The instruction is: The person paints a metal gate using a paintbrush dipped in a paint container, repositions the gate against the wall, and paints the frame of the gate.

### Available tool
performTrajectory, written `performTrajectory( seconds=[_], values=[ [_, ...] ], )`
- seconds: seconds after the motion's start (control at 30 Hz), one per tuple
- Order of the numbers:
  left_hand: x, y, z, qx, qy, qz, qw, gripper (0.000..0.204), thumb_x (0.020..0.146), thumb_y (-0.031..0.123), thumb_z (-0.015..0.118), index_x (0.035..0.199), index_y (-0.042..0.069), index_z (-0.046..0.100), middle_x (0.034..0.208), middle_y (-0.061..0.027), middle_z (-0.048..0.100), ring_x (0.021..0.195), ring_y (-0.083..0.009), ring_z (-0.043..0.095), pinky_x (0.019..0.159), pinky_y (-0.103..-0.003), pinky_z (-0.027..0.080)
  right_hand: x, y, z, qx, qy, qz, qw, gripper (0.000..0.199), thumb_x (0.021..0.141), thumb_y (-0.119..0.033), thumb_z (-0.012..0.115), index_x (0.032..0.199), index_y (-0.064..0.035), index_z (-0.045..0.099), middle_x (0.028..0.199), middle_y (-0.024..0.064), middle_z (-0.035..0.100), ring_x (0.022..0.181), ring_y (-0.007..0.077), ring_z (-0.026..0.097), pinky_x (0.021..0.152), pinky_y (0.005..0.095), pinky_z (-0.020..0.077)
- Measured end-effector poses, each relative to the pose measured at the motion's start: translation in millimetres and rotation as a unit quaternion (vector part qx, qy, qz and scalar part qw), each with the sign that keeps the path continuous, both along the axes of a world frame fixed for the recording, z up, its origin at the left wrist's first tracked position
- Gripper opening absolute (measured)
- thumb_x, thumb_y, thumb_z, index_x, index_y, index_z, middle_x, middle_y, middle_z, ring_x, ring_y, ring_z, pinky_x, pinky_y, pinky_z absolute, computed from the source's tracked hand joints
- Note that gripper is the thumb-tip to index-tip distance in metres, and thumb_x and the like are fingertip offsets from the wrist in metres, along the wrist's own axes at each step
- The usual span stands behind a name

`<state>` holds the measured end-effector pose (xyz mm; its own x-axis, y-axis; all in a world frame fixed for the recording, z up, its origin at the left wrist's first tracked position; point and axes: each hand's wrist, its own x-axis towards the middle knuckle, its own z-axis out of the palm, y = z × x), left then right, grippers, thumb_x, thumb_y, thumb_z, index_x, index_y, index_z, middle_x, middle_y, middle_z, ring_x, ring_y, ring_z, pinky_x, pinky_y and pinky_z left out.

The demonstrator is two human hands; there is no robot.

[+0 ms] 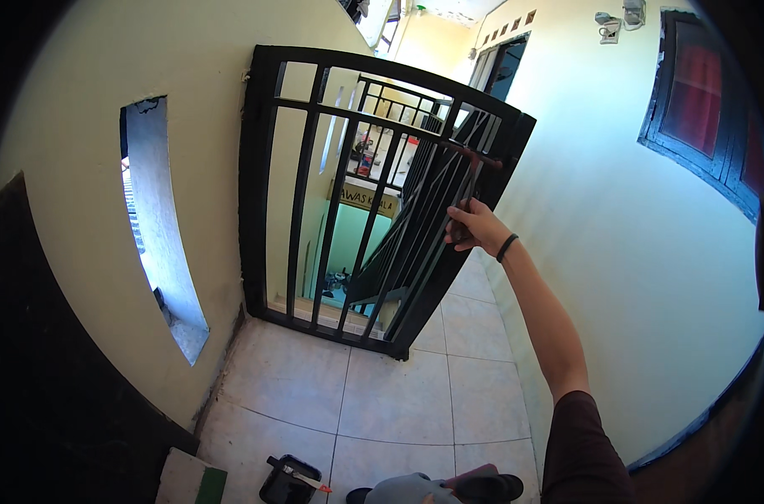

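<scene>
A black metal gate (302, 210) with upright bars stands in front of me, attached to the wall on its left side. My right hand (476, 227) reaches out to its right edge, fingers curled round a dark reddish-brown part. That part seems to belong to the rusty gate latch (476, 158), which sits just above the hand; the fingers hide its lower end. A black band (506, 247) circles my right wrist. My left hand does not show.
On the tiled floor (390, 395) lies a black tray (289, 480) with a brush in it. Beside it is a pale block with a green end (212, 485). Stairs with black railings (399, 210) descend behind the gate. A blue-framed window (693, 101) is on the right wall.
</scene>
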<state>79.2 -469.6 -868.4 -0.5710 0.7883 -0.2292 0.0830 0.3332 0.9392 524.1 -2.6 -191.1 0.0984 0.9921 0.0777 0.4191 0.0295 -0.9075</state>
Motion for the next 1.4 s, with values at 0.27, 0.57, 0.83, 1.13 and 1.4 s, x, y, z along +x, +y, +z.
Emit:
performTrajectory(
  seconds=[0.27,0.57,0.83,1.13,1.4],
  values=[
    [14,5,1,0.002,-0.075,0.06,0.995,0.039,0.094,0.038,0.079,0.101,0.0,0.072,0.09,-0.0086,0.068,0.084,-0.02,0.059,0.079,-0.04,0.052,-27,-20,-10,-0.024,-0.02,-0.025,0.999,0.031,0.108,-0.028,0.059,0.113,0.0015,0.053,0.093,0.0138,0.073,0.08,0.0278,0.078,0.065,0.0425,0.0675],
    [19,9,4,-0.006,-0.088,0.064,0.994,0.034,0.094,0.033,0.079,0.101,0.0,0.072,0.091,-0.0077,0.069,0.083,-0.0194,0.058,0.077,-0.039,0.052,-44,-59,-44,0.061,0.147,-0.034,0.987,0.034,0.105,-0.037,0.066,0.117,-0.0054,0.065,0.092,0.0047,0.074,0.075,0.0127,0.072,0.056,0.0246,0.0565],
    [-12,4,15,-0.051,0.054,-0.043,0.996,0.033,0.094,0.034,0.078,0.102,0.003,0.072,0.089,-0.0111,0.067,0.086,-0.0215,0.061,0.08,-0.04,0.052,-82,-103,-83,0.187,0.143,-0.017,0.972,0.053,0.108,-0.015,0.059,0.152,0.0018,0.037,0.113,0.0154,0.071,0.078,0.018,0.073,0.055,0.0277,0.0608],
    [-53,117,316,-0.006,-0.023,-0.389,0.921,0.043,0.097,0.019,0.072,0.134,0.002,0.06,0.101,-0.0109,0.068,0.092,-0.0214,0.067,0.078,-0.037,0.053,-105,-144,-99,0.224,0.207,0.021,0.952,0.065,0.106,-0.01,0.059,0.161,0.0008,0.026,0.122,0.019,0.069,0.081,0.0192,0.075,0.052,0.0263,0.0605],
    [75,253,556,0.295,0.216,-0.403,0.839,0.035,0.098,0.017,0.072,0.126,-0.001,0.061,0.111,-0.0147,0.075,0.103,-0.0235,0.073,0.09,-0.035,0.054,-101,-181,-111,0.171,0.256,0.109,0.945,0.068,0.106,-0.007,0.055,0.164,-0.0015,0.02,0.136,0.0254,0.063,0.092,0.024,0.077,0.057,0.027,0.0639]
  ],
)
